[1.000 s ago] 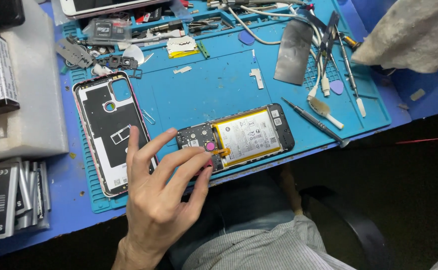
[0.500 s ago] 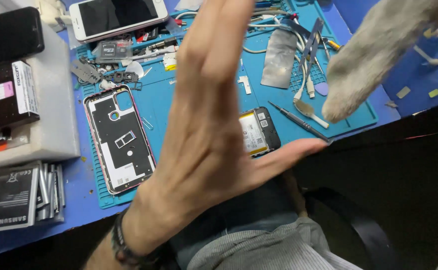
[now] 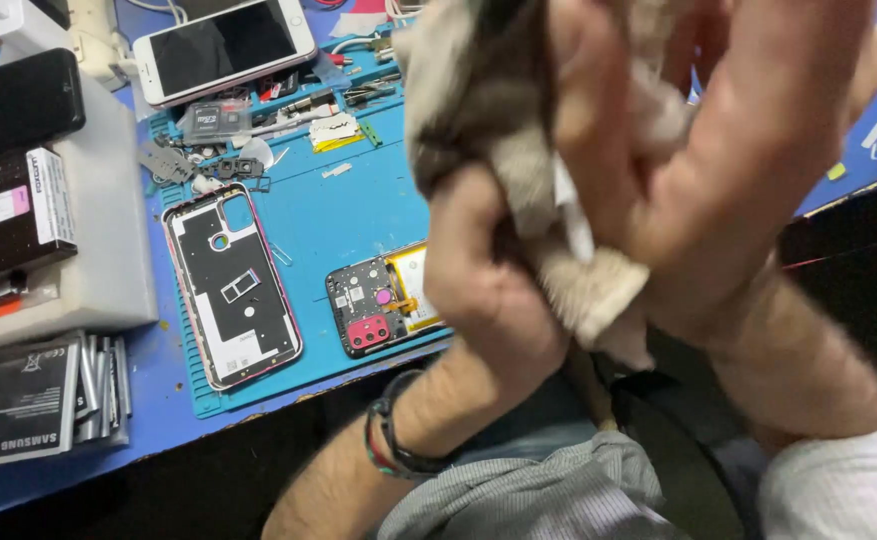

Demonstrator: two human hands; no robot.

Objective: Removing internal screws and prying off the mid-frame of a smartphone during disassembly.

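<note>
1. Blue covers the work surface, and a teal rubber repair mat with a raised rim lies on it through the middle of the frame.
2. Close to the camera, in the upper right of the frame, both hands work a grimy, off-white, fuzzy cloth that is bunched and creased, with darker soiled patches.
3. The left hand, a dark beaded band at its wrist, is curled shut around the lower folds of the cloth.
4. The right hand is closed over the cloth from the right, fingers wrapped around its upper part; a pale nub of fabric hangs out below, between the two hands.
5. Just behind the left hand, at the mat's lower edge, lies an opened smartphone body: a dark circuit board with a pink camera block, a small magenta dot and a pale battery, partly hidden by the hand.
6. To its left on the mat rests a rectangular phone back frame, black inside with a thin pink rim, white patches and rounded cutouts.
7. Small metal screws, brackets and shields are scattered across the mat's upper left corner.
8. At the top of the frame lies a white smartphone with a dark glossy screen.
9. Flat grey phone batteries are stacked on edge at the lower left, below a pale grey box.
</note>
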